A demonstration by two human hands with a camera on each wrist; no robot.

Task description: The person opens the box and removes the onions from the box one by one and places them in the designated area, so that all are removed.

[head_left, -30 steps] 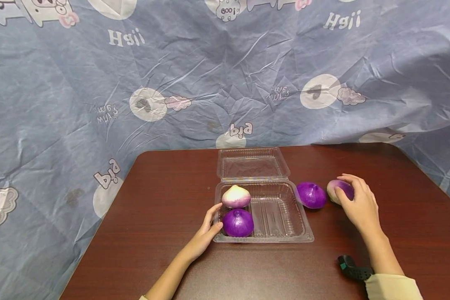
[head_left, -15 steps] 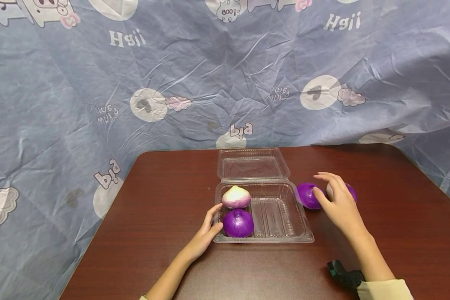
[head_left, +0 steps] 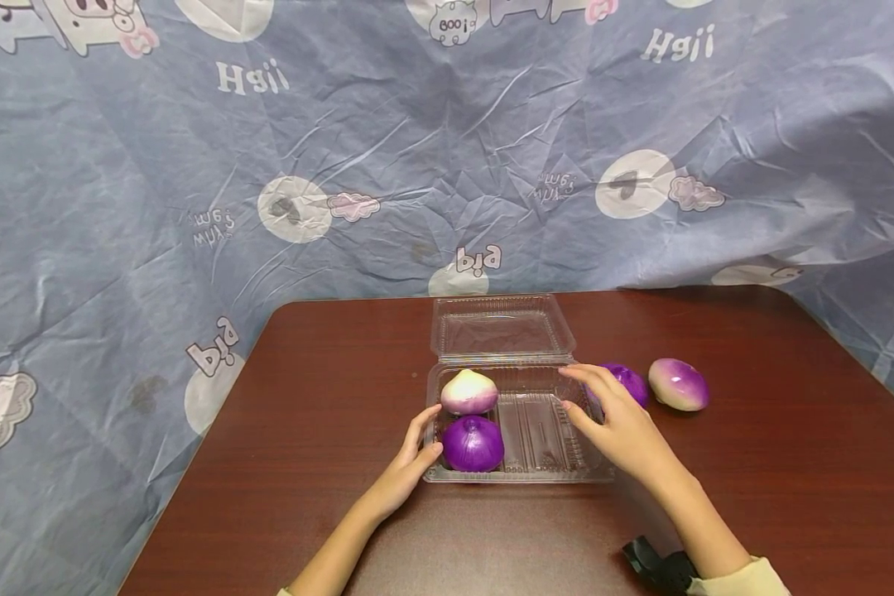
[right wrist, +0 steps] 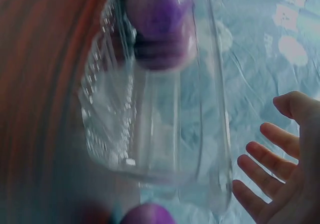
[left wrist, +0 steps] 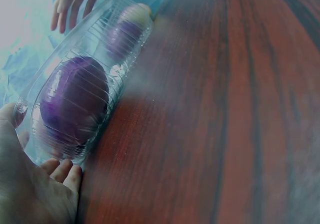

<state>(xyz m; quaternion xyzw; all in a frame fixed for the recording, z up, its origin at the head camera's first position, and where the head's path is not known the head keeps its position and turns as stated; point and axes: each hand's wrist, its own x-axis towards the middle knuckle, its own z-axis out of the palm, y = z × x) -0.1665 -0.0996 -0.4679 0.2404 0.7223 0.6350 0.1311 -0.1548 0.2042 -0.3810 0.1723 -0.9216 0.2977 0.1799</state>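
Blue printed cloth (head_left: pixel 387 149) at far side, cut off above. One red-brown table (head_left: pixel 343 356), cut off near. One clear container (head_left: pixel 532 430) at centre, lid (head_left: pixel 502 333) open to far side. Two hands: left hand (head_left: pixel 402 473) relaxed, touching container's left edge; right hand (head_left: pixel 624 426) wide, holding nothing, at right rim, contact indeterminate. Inside, left: near purple onion (head_left: pixel 473 445), far pale onion (head_left: pixel 469 393). On table, right: half-hidden purple onion (head_left: pixel 630 383), glossy pale onion (head_left: pixel 680 384). Total: four.

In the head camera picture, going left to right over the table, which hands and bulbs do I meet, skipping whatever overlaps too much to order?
Left hand → solid purple bulb in the clear container → right hand → purple-and-white bulb on the table.
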